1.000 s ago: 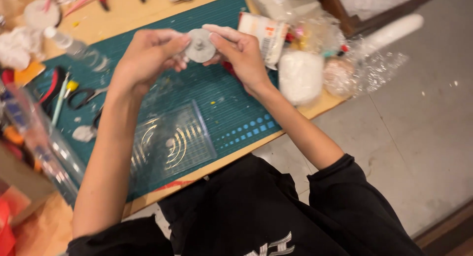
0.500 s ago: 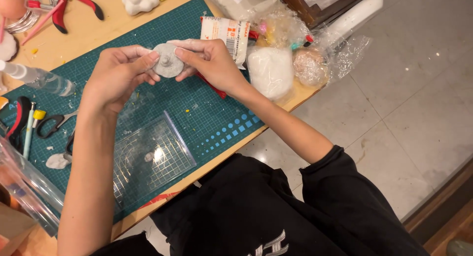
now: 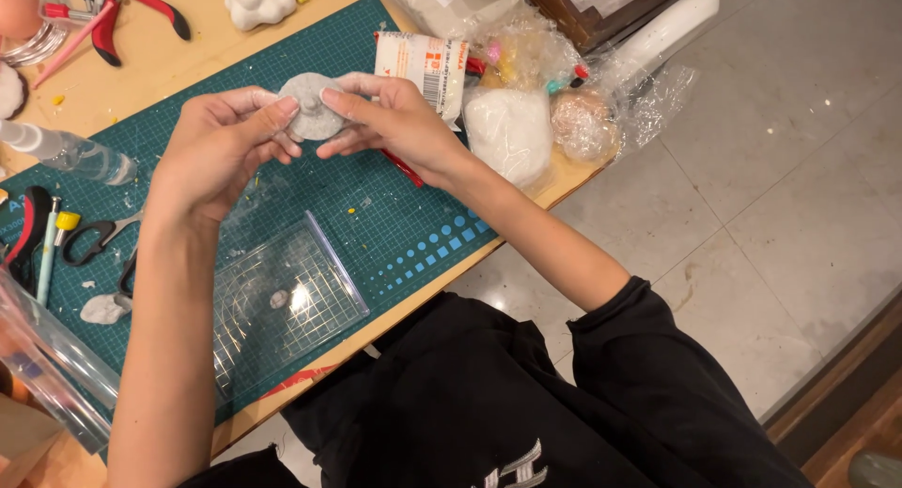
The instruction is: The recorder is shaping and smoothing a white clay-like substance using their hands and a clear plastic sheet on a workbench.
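Both hands meet above the far part of a green cutting mat [image 3: 395,225], and between them sits a flat, roundish disc of grey clay [image 3: 310,117] with a small knob near its middle. The left hand [image 3: 221,150] closes its fingers around the disc's left edge, thumb and forefinger pinching it, while the right hand [image 3: 390,122] grips the right edge with its fingertips laid over the top rim; the disc is held up off the mat, tilted toward the camera. Whether the knob is part of the disc or a separate bit pressed on cannot be told from this view. Below the hands a clear gridded acrylic plate [image 3: 282,305] lies flat on the mat, with a small grey crumb on it. To the left lie black-handled scissors [image 3: 94,244], a small grey clay scrap [image 3: 101,309] and a clear plastic bottle [image 3: 70,153] on its side. Beyond the right hand stands a white paper-wrapped packet [image 3: 423,65], and just beside it a lump of white clay in plastic wrap [image 3: 512,131] and a crumpled clear bag holding a pale ball [image 3: 587,122]. Red-handled pliers [image 3: 122,18] and a white lumpy clay figure [image 3: 258,1] rest on the wooden table [image 3: 188,61] at the far edge.
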